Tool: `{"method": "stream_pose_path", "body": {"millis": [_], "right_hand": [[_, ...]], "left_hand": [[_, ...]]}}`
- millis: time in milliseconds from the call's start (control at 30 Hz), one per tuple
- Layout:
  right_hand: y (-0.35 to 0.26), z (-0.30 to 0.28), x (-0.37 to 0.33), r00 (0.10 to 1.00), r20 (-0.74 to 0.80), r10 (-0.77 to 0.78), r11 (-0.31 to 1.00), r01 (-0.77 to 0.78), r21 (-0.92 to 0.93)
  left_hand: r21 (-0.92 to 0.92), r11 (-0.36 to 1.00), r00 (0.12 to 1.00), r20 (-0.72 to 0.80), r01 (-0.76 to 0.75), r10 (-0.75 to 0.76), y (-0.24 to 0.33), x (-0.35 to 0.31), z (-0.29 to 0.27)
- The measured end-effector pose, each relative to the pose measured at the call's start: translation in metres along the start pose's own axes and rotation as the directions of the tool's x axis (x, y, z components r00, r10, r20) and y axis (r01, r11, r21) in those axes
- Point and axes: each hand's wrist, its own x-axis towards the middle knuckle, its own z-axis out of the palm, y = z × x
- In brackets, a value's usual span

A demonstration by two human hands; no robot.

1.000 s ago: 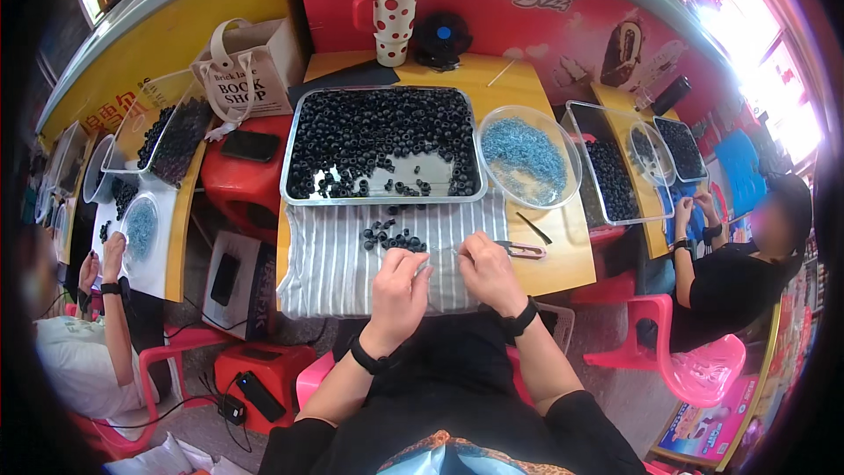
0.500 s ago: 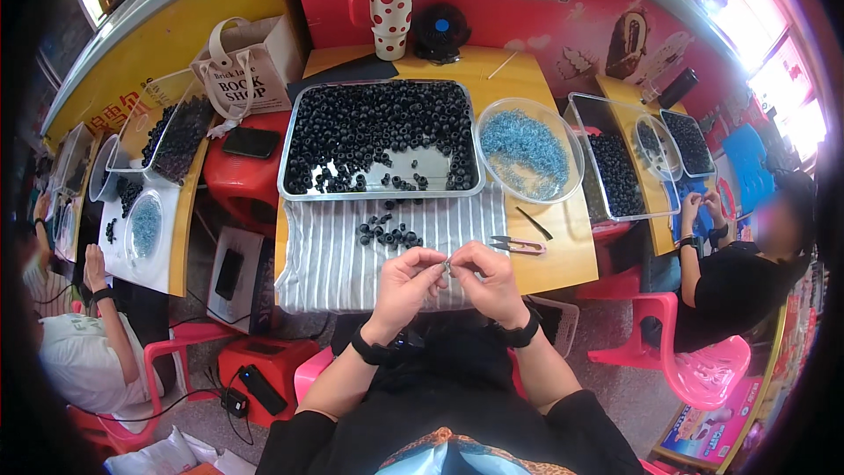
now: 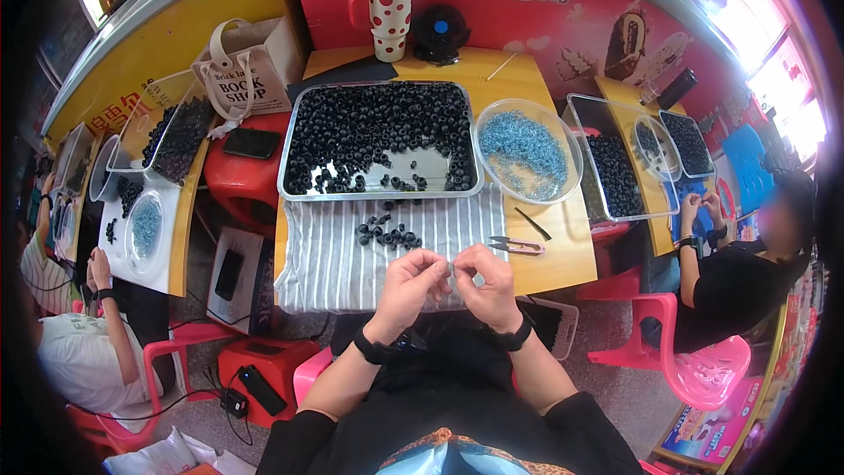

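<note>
My left hand (image 3: 407, 290) and my right hand (image 3: 489, 288) meet just above the near edge of a grey-and-white striped cloth (image 3: 316, 264). Both are closed, thumbs and forefingers pinched together around a tiny pale piece, too small to name. Beyond my fingers lies a loose group of small black ring-like parts (image 3: 391, 236) on the cloth. To the right of my right hand are thread snips (image 3: 517, 245) with pinkish handles and a thin dark tool (image 3: 534, 222).
A metal tray (image 3: 387, 194) of black parts stands ahead, beside a clear round tub (image 3: 576, 178) of small bluish pieces (image 3: 525, 148). Behind are a spotted tumbler (image 3: 390, 18) and black fan (image 3: 439, 33). Co-workers sit left and right; a phone (image 3: 252, 142) lies left.
My pinched hands stay together, with only a slight shift of the fingers. At the left, the co-worker's hands have moved a little.
</note>
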Motion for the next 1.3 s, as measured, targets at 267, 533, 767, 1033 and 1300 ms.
{"method": "stream_pose_path", "body": {"millis": [267,533,767,1033,1300], "right_hand": [[0.021,0.0,-0.003,0.891,0.006,0.454,0.837,-0.429,0.339],[0.021,-0.002,-0.003,0.851,0.075,0.52,0.738,-0.491,0.464],[0.007,0.003,0.002,0.996,-0.026,0.091,0.995,-0.089,0.049],[0.02,-0.001,0.002,0.995,0.082,-0.052,0.874,0.085,-0.479],[0.012,-0.006,0.002,0.917,0.045,0.397,0.869,-0.391,0.305]], "left_hand": [[0.105,0.992,0.994,-0.068,-0.076,0.083,0.003,0.005,0.014],[0.455,0.854,0.965,0.051,-0.252,0.258,0.004,0.008,0.011],[0.381,0.92,0.99,-0.062,-0.092,0.124,0.003,0.008,0.007],[0.222,0.972,0.992,-0.089,-0.073,0.095,-0.001,0.009,0.001],[0.33,0.931,0.978,-0.084,-0.154,0.191,-0.002,0.001,0.004]]}}
